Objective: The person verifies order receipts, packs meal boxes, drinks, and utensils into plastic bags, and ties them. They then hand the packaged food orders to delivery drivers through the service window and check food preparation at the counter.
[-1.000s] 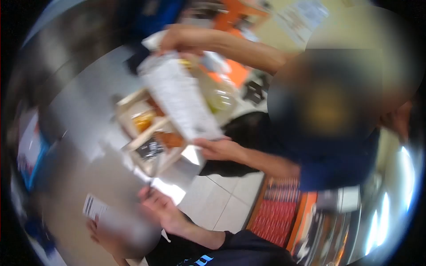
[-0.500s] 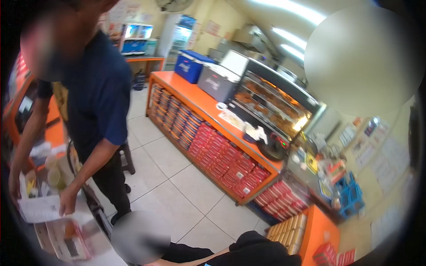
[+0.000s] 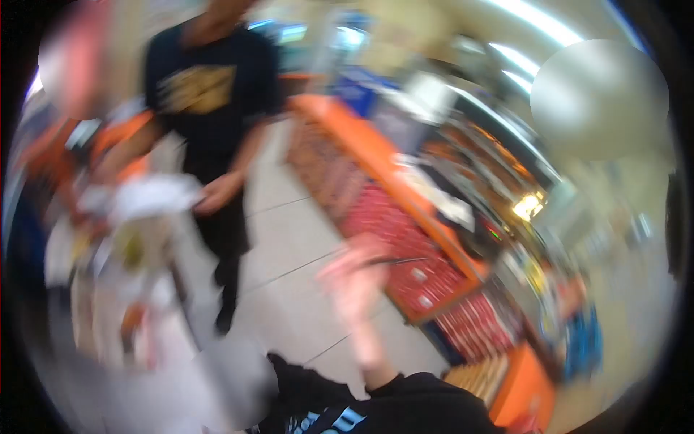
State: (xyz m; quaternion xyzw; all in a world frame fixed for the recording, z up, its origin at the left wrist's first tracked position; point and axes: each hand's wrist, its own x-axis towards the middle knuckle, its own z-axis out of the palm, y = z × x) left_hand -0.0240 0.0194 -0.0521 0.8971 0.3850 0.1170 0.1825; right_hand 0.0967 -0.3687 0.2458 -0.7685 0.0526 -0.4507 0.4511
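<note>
Food-shop sort of room, and pretty much everything's smeared with motion blur; pale tiled floor [image 3: 278, 239] through the middle, strip lights [image 3: 538, 22] up top, and a long orange counter [image 3: 340, 130] slanting off to the right; red boxes [image 3: 383, 224] are packed in under it, while a lit food case [image 3: 491, 163] and a blue cooler [image 3: 356, 90] sit on top. Pale table [image 3: 166, 390] on the left, with a few light trays [image 3: 90, 318] on it; what's in them is too smeared to name. Co-worker [image 3: 213, 137] stands by the table, holding a white sheet [image 3: 155, 195] over it. Own right hand [image 3: 359, 271] is up in the air out front, well apart from the table; it looks closed on a thin dark pen [image 3: 401, 260], or something pen-like, sticking out toward the red boxes; left hand isn't in view, so can't tell its state. Progress-wise I'd guess somewhere partway; the pen's already in hand, but well apart from the sheet; how much is done or left, this blur won't show.
</note>
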